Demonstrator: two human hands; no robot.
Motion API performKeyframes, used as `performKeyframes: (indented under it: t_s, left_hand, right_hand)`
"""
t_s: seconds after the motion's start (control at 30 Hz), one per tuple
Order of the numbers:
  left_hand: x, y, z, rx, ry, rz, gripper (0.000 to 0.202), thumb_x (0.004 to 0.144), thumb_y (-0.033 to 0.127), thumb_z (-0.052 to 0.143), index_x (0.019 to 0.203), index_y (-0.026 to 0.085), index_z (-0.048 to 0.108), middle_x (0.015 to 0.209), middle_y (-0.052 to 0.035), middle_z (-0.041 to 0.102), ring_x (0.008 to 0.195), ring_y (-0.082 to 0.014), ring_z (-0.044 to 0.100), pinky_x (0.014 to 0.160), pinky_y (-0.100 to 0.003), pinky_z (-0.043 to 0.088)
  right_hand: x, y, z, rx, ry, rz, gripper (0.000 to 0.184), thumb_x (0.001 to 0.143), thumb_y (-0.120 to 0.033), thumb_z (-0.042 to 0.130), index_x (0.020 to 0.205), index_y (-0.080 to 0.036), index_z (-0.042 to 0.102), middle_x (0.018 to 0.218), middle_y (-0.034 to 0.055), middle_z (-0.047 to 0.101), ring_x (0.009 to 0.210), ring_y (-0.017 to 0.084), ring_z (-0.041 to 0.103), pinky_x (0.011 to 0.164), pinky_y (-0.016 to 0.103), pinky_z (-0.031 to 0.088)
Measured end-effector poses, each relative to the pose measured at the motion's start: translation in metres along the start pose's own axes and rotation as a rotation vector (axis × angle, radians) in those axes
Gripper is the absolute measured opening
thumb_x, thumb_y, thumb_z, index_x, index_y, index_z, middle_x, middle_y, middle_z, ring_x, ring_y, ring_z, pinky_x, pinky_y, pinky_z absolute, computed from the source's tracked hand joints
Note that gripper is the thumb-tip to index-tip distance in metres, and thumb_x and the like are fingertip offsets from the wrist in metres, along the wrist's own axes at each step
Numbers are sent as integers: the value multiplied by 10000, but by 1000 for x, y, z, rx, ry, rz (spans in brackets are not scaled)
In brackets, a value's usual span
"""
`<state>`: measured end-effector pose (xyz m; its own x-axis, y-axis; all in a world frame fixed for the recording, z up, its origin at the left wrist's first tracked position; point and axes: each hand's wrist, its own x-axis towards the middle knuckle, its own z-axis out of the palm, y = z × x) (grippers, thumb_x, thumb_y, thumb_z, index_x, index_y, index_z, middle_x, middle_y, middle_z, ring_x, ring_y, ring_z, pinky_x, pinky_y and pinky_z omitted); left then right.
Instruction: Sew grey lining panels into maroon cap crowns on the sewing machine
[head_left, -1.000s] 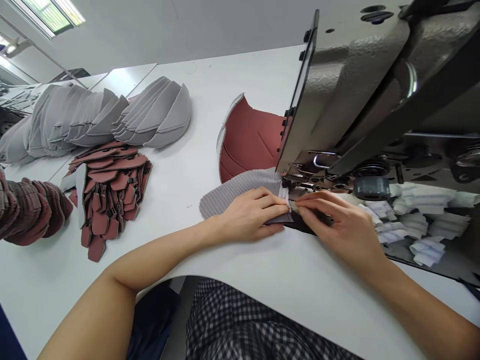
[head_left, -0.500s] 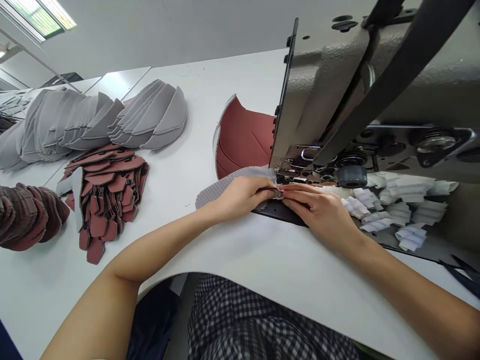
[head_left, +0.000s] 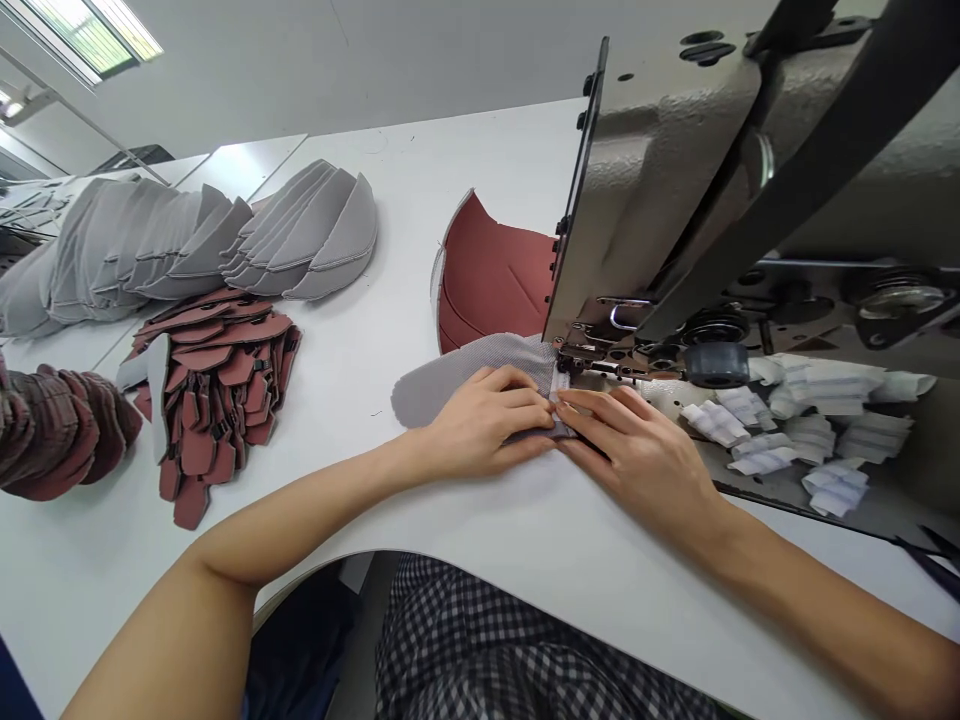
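Observation:
A grey mesh fabric piece [head_left: 442, 385] joined to a red panel [head_left: 491, 270] lies at the sewing machine, its edge under the presser foot [head_left: 571, 357]. My left hand [head_left: 491, 420] rests over the grey fabric, fingers together on top and thumb along its front edge, holding it. My right hand [head_left: 630, 430] grips the same fabric's right edge with bunched fingers, fingertips almost touching the left ones. A narrow white strip [head_left: 560, 385] shows on the fabric just in front of the foot. The fabric under both palms is hidden.
The sewing machine head [head_left: 660, 200] looms at the right. Behind my right hand lie several folded white labels [head_left: 814, 440], with dark scissors [head_left: 930, 560] near the right edge. Stacked grey pieces [head_left: 300, 235], red pieces [head_left: 217, 390] and dark red pieces [head_left: 67, 430] occupy the left of the white table [head_left: 360, 340].
Both hands have shifted slightly toward me from the needle area. My left fingers have gone from a pinch to lying flatter on the fabric; the white strip at the foot is now exposed.

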<state>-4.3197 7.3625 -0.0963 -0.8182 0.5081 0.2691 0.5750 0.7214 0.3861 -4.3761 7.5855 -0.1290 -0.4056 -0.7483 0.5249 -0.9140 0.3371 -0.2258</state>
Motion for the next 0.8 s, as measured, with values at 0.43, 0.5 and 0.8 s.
performKeyframes:
  t_s: [0.43, 0.5, 0.8]
  left_hand:
    - [11, -40, -4, -167, -37, 181, 251, 979, 182, 502, 1135, 203, 698, 1226, -89, 719, 1297, -211, 581, 1112, -390, 494]
    - [17, -48, -9, -175, -66, 212, 262, 980, 188, 499, 1153, 197, 695, 1249, -104, 706, 1313, -219, 568, 1122, -401, 482]
    - [49, -82, -24, -137, -194, 285, 337, 965, 171, 457, 1192, 185, 707, 1253, -129, 691, 1210, -230, 631, 1021, -352, 522]
  right_hand:
    - [-2, 7, -1, 53, -69, 196, 353, 969, -236, 483, 1270, -291, 659, 1326, 60, 620, 1058, 242, 637, 993, 476, 481]
    - [-1, 5, 1, 16, -61, 204, 378, 973, -220, 461, 1304, -278, 634, 1311, 67, 632, 1063, 246, 634, 1022, 484, 463]
    - [1, 0, 3, -114, -32, 155, 348, 982, -186, 443, 1285, -156, 609, 1293, 86, 644, 1002, 255, 618, 1003, 479, 451]
